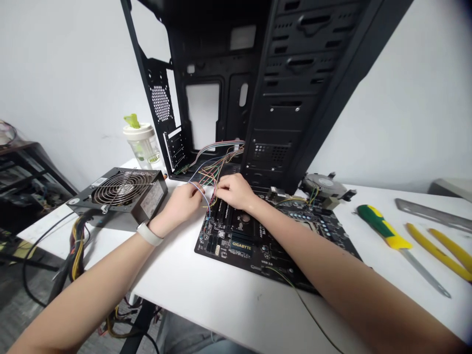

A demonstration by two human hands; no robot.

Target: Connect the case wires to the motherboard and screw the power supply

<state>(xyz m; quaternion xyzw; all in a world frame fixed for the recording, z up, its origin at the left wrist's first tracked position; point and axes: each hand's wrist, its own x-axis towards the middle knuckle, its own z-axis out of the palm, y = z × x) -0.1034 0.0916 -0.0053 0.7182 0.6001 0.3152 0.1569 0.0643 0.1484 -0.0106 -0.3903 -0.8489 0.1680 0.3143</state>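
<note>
A black Gigabyte motherboard (241, 244) lies flat on the white table. Thin coloured wires (212, 169) run from inside the black computer case (280, 98) down to the board's left edge. At that edge my left hand (186, 200) has its fingers curled close to the wires; its fingertips are partly hidden. My right hand (236, 191) is pinched at the wires just above the board's upper left part. The wire ends between the fingers are too small to make out. A blue wire reaches down to the board near my left fingertips.
A power supply (123, 194) with bundled cables sits at the left. Behind it stands a clear bottle (143, 145). On the right are a CPU cooler (324, 187), a green-yellow screwdriver (383, 228), yellow-handled pliers (437, 250) and a grey metal strip (435, 214).
</note>
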